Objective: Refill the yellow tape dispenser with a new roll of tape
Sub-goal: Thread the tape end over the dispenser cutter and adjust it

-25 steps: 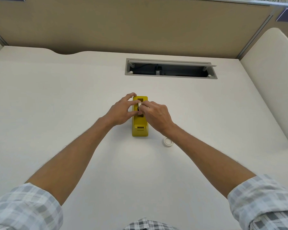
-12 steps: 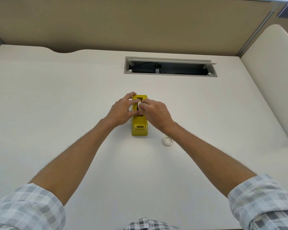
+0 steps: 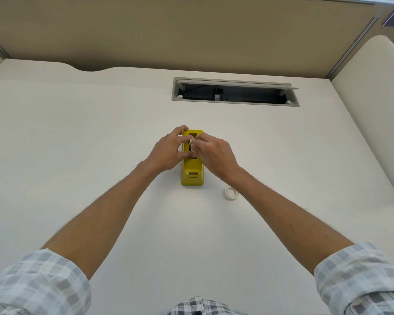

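Note:
The yellow tape dispenser (image 3: 192, 171) stands lengthwise in the middle of the white desk (image 3: 77, 144). My left hand (image 3: 168, 151) grips its left side, fingers curled over the far end. My right hand (image 3: 212, 153) pinches a small white piece (image 3: 192, 141) over the dispenser's open top slot; what exactly it is stays mostly hidden by the fingertips. A small white tape roll (image 3: 230, 192) lies flat on the desk to the right of the dispenser's near end, beside my right forearm.
An open grey cable tray (image 3: 234, 92) is set into the desk at the back. A tan partition (image 3: 191, 35) closes the far side and a cream panel (image 3: 373, 92) the right side.
Both hands stay on the dispenser's top. The fingertips have shifted slightly around the white piece; the dispenser and the loose roll have not moved.

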Motion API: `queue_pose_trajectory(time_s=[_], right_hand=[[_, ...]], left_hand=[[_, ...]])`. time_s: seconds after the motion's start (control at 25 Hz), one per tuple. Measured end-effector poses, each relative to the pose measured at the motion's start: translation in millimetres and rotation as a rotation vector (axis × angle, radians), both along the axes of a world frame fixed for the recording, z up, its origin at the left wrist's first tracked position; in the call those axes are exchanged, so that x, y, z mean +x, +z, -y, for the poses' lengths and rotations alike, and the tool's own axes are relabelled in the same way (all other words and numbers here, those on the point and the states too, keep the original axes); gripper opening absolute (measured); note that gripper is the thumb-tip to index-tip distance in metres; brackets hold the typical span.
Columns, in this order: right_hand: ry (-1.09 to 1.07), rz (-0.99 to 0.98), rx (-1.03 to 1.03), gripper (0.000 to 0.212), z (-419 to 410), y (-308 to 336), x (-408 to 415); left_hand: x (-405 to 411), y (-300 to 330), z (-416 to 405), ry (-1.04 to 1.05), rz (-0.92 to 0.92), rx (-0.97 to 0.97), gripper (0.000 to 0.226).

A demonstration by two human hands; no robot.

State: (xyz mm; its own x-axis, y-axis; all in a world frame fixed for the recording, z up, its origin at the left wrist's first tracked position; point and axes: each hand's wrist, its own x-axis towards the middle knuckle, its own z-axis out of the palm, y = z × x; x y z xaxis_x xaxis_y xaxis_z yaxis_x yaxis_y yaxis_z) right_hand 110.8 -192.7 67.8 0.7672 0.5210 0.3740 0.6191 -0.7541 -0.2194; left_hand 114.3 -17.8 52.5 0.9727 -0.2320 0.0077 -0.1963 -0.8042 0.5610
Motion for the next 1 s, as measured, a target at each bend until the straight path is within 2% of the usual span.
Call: queue_pose_trajectory(time_s=[0.12,0.36,0.8,1.0], right_hand=[[0.022,0.041,-0.09,0.009,1.8,1.7,2.6],[0.066,0.157,-0.132,0.013,2.9,2.8,3.0],[0.134,0.176,-0.194,0.008,3.5,5.2,4.4],[0.094,0.177,-0.175,0.009,2.5,4.2,2.4]], left_hand=[[0.2,-0.2,1.1,0.002,-0.006,0.009,0.046],[0.5,0.2,0.5,0.001,-0.01,0.011,0.048],[0.9,0.5,0.9,-0.002,-0.015,0.012,0.049],[0.0,1.5,1.8,0.0,-0.016,0.014,0.05]])
